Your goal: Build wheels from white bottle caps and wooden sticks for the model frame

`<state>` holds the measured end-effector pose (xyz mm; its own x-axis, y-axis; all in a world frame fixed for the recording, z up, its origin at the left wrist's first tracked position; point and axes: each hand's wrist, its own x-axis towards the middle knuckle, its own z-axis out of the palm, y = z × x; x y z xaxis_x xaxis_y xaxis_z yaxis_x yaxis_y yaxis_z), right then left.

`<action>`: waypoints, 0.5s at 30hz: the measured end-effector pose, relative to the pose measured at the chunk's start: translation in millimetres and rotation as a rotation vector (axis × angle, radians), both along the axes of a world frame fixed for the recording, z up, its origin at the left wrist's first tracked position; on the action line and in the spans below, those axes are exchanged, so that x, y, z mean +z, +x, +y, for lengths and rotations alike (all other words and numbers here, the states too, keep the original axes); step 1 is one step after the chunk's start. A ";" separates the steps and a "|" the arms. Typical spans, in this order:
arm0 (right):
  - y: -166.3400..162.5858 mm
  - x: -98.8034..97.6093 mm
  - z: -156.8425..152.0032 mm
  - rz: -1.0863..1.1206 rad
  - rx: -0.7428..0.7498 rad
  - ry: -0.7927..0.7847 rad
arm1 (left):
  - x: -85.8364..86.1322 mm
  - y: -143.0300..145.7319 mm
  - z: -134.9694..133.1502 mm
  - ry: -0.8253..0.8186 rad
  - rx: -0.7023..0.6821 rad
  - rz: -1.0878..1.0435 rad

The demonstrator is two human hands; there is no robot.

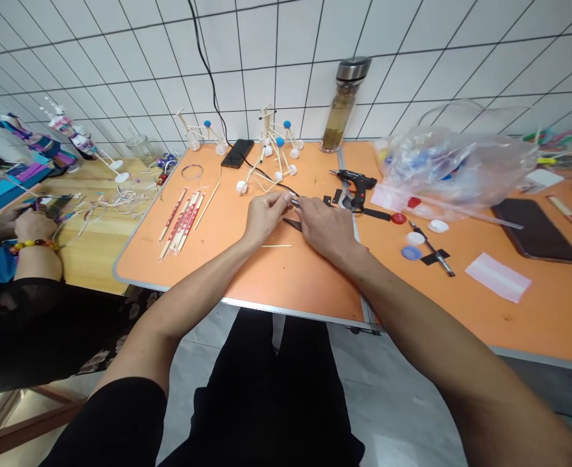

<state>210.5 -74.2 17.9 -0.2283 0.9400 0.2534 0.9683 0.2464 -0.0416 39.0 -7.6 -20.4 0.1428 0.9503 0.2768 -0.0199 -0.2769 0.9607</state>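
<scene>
I see a plastic bag (454,170) of bottle caps at the surface's (286,279) far right, glass bottle (343,107) at its far edge | glue gun (355,183) just beyond my right hand (325,227) | left hand (264,214), both hands' fingers pinching a small dark piece (293,202) mid-surface | white tiled wall behind.

Both hands meet over the orange counter (276,279). The left hand (265,217) and right hand (325,227) pinch a small dark piece (294,202) between their fingertips, with scissors (293,224) lying just under them. A thin stick (276,246) lies near the wrists. Chopsticks (181,222) sit to the left, a glue gun (357,185) to the right, and a phone (238,153) by the wall.
</scene>
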 end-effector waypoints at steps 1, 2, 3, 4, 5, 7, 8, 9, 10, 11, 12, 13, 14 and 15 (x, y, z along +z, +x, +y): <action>-0.9 1.2 -0.7 0.006 0.001 -0.007 | -0.6 -0.1 -0.1 0.025 0.010 -0.003; -1.5 2.0 -1.1 0.021 0.001 -0.012 | -0.9 -0.3 -0.3 0.048 0.020 -0.005; -1.9 2.3 -1.2 0.045 0.001 -0.017 | -0.8 -0.4 -0.7 0.067 0.027 -0.002; -2.1 2.3 -1.0 0.076 0.004 -0.018 | -0.4 -0.4 -1.2 0.082 0.028 0.008; -2.1 1.9 -0.6 0.107 0.009 -0.016 | 0.1 -0.4 -1.7 0.095 0.029 0.021; -2.1 1.2 0.0 0.146 0.016 -0.015 | 1.0 -0.2 -2.8 0.114 0.031 0.048; -2.4 1.3 0.1 0.148 0.014 -0.016 | 1.3 -0.1 -3.5 0.120 0.036 0.060; -3.0 1.8 -0.1 0.140 0.010 -0.017 | 1.6 0.0 -4.2 0.126 0.047 0.070; -3.8 2.7 -0.6 0.125 0.004 -0.020 | 1.8 0.0 -5.0 0.134 0.062 0.081; -4.7 4.0 -1.2 0.108 -0.002 -0.027 | 2.1 -0.2 -5.9 0.146 0.077 0.095; -5.7 5.4 -2.0 0.091 -0.008 -0.035 | 2.6 -0.5 -6.9 0.162 0.091 0.113; -6.6 6.6 -2.7 0.074 -0.014 -0.041 | 3.3 -0.9 -7.9 0.181 0.099 0.136; -7.2 7.6 -3.3 0.058 -0.019 -0.045 | 4.2 -1.0 -8.8 0.202 0.104 0.160; -7.7 8.1 -3.7 0.044 -0.024 -0.044 | 5.0 -1.0 -9.6 0.220 0.104 0.180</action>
